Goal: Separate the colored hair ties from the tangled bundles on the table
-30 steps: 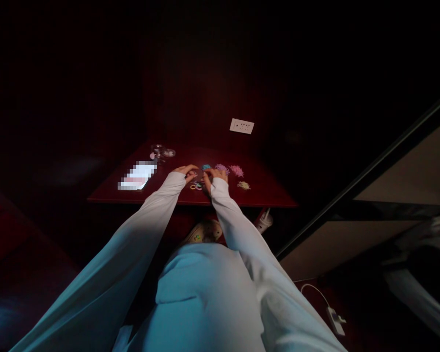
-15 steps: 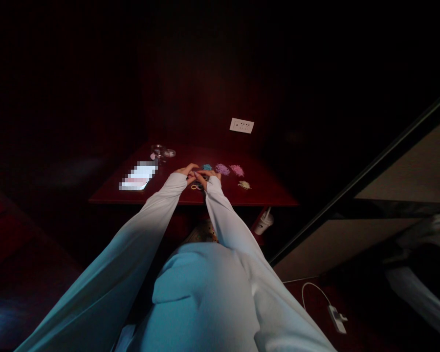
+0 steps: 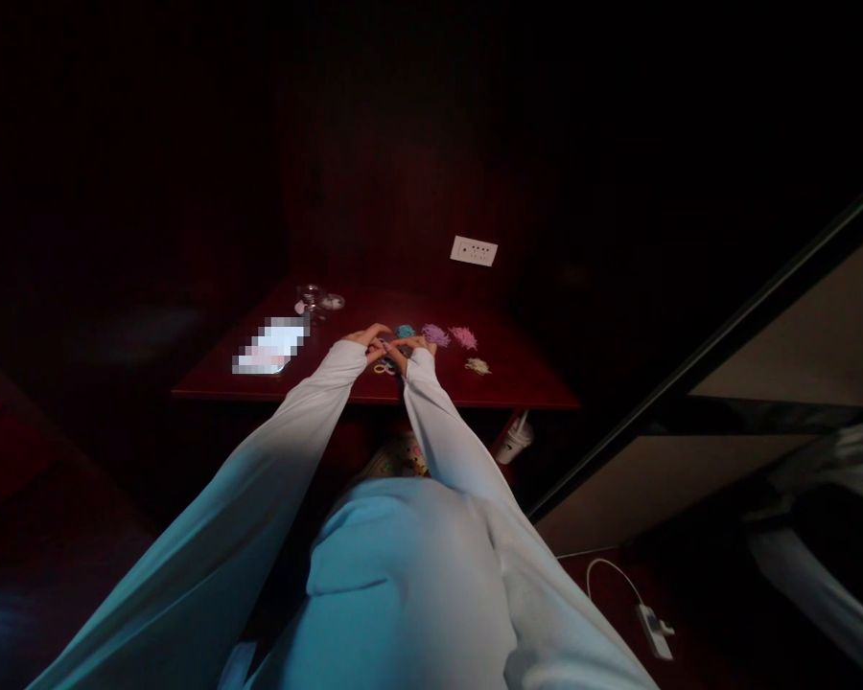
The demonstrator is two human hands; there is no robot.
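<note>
My left hand (image 3: pixel 371 339) and my right hand (image 3: pixel 411 346) meet above the dark red table (image 3: pixel 331 385), fingertips close together. The fingers of both are bent in a pinch; anything between them is too small to make out. Just below lie small rings, one yellow ring (image 3: pixel 380 369) among them, partly hidden by my hands. Behind and to the right of my right hand sit small heaps of thin loops or strands: a teal heap (image 3: pixel 406 331), a purple heap (image 3: pixel 435 334), a pink heap (image 3: pixel 464 337) and a pale yellow heap (image 3: pixel 478 366).
A lit phone or tablet (image 3: pixel 271 347), blurred out, lies at the table's left. Clear round containers (image 3: pixel 313 299) stand behind it. A wall socket (image 3: pixel 474 251) is at the back. A lidded cup (image 3: pixel 516 439) stands below the table's right side; a power strip (image 3: pixel 654 631) lies on the floor.
The view has shifted very slightly. My hands stay together in almost the same place, with only small finger movement.
</note>
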